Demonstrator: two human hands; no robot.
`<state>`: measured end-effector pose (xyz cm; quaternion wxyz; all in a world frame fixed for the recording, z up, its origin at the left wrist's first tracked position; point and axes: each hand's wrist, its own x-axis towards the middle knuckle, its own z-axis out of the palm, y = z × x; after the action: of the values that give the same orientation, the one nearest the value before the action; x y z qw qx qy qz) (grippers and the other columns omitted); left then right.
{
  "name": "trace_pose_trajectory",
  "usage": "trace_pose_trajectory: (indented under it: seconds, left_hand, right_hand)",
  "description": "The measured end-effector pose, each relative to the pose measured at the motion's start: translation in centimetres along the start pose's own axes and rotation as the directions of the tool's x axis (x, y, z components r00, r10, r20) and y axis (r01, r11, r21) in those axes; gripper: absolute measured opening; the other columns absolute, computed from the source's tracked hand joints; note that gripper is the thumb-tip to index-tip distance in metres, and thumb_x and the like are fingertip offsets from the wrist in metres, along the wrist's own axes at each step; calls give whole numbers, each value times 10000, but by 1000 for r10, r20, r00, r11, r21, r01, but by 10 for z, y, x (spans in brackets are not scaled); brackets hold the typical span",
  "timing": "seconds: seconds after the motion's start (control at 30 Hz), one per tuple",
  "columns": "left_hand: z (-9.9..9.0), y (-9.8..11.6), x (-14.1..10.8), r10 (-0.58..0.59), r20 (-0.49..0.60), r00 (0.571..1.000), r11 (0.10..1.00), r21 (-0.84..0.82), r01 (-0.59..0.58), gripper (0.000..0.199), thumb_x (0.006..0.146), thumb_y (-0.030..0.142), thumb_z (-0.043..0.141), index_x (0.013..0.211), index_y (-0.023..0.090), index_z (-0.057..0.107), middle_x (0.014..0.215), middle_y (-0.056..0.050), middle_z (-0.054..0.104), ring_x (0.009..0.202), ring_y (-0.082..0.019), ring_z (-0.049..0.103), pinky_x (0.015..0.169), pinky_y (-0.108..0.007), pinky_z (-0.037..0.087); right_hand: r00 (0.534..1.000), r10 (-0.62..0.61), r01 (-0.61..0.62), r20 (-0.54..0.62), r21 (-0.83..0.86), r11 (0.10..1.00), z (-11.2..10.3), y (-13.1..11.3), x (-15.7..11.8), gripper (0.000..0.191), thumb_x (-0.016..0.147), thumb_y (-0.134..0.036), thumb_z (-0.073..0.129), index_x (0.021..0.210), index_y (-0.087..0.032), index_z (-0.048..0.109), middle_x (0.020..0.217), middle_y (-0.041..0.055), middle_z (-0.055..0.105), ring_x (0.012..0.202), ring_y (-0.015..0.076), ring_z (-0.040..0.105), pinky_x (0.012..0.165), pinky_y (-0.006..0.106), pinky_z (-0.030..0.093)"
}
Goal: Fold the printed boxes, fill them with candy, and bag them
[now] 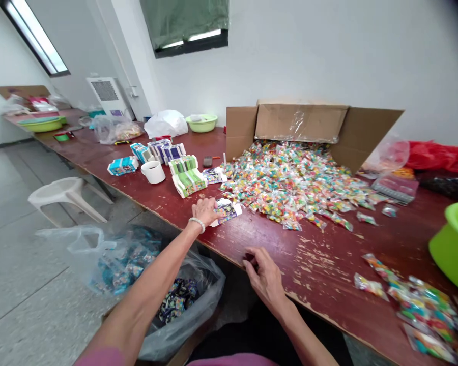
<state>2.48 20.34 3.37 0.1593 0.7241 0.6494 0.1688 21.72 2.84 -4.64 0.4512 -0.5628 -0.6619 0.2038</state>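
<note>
My left hand (205, 211), with a beaded bracelet at its wrist, has its fingers closed on the near end of a small printed carton (229, 211) lying on the red table. Just behind that carton lies another flat printed carton (214, 175). My right hand (266, 277) hovers at the table's front edge; its fingers are loosely curved, thumb apart from the index finger, nothing visible between them. A large heap of small wrapped candy packets (290, 183) spills from an open cardboard box (301, 122). Stacked green cartons (187, 175) stand left of the heap.
A white mug (153, 172) stands beside blue cartons (122, 165) and purple cartons (166, 151). Below the table edge are bags of dark packets (179, 300) and blue packets (127, 264). Loose candy packets (423, 310) and a green basin (456, 244) are at right. A white stool (63, 193) stands left.
</note>
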Motion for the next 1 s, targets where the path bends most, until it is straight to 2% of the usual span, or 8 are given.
trace_pose_trajectory:
  seconds: [0.17, 0.3, 0.4, 0.47, 0.53, 0.7, 0.83, 1.0]
  left_hand:
    - [8, 13, -51, 59, 85, 995, 940, -341, -27, 323, 747, 443, 699, 749, 191, 498, 684, 36, 546, 680, -143, 541, 633, -245, 418]
    - [14, 32, -115, 121, 227, 966, 731, -679, 68, 359, 712, 437, 755, 782, 167, 529, 696, 27, 579, 630, -113, 543, 606, -229, 433]
    - [16, 43, -149, 310, 516, 799, 385, -836, 391, 415, 688, 391, 799, 965, 133, 628, 890, -66, 687, 752, -170, 651, 717, -293, 500]
    - [20, 48, -161, 466, 630, 621, 281, -771, 571, 451, 665, 378, 814, 995, 113, 659, 918, -116, 709, 790, -226, 691, 768, -359, 525]
    - [26, 51, -167, 528, 644, 554, 217, -732, 645, 409, 641, 363, 825, 924, 109, 677, 821, -104, 704, 728, -231, 690, 753, -392, 542]
    - [33, 61, -174, 411, 582, 702, 256, -812, 524, 338, 596, 258, 837, 880, 146, 693, 764, -16, 648, 703, -146, 593, 671, -273, 507]
    - [24, 73, -177, 418, 545, 727, 521, -799, 300, 226, 666, 237, 770, 858, 132, 713, 893, -43, 678, 894, -205, 584, 846, -317, 486]
    - [27, 73, -175, 475, 438, 763, 543, -829, 138, 396, 708, 278, 748, 1079, 152, 692, 1087, -61, 679, 1028, -241, 576, 994, -368, 443]
  right_hand:
    - [874, 485, -426, 38, 539, 726, -10, -14, 14, 534, 804, -447, 671, 1254, -195, 535, 1109, 99, 680, 743, 178, 661, 596, 290, 535]
    - [859, 490, -415, 151, 766, 491, -24, -37, 21, 478, 755, -484, 742, 1111, -189, 620, 996, 61, 724, 767, 177, 671, 670, 283, 536]
    - [876, 410, -439, 255, 775, 455, -35, -51, 17, 368, 783, -472, 729, 999, -186, 650, 829, 26, 717, 632, 149, 627, 599, 267, 512]
    - [879, 358, -463, 315, 742, 484, -43, -57, 12, 334, 818, -463, 702, 1008, -195, 644, 821, 16, 706, 618, 133, 613, 571, 242, 491]
    - [883, 314, -469, 350, 708, 528, -49, -62, 7, 311, 847, -462, 670, 1022, -208, 632, 839, 10, 697, 658, 133, 625, 597, 234, 496]
    - [900, 276, -435, 338, 644, 629, -50, -70, 1, 369, 786, -441, 718, 1040, -209, 585, 867, 3, 657, 757, 153, 615, 686, 262, 511]
    - [904, 332, -426, 270, 494, 758, -42, -69, -1, 448, 677, -440, 795, 973, -196, 564, 823, -1, 623, 737, 163, 573, 666, 280, 490]
    - [926, 343, -378, 161, 344, 859, -41, -74, -6, 501, 681, -431, 777, 1054, -204, 533, 936, 37, 670, 793, 197, 612, 743, 331, 499]
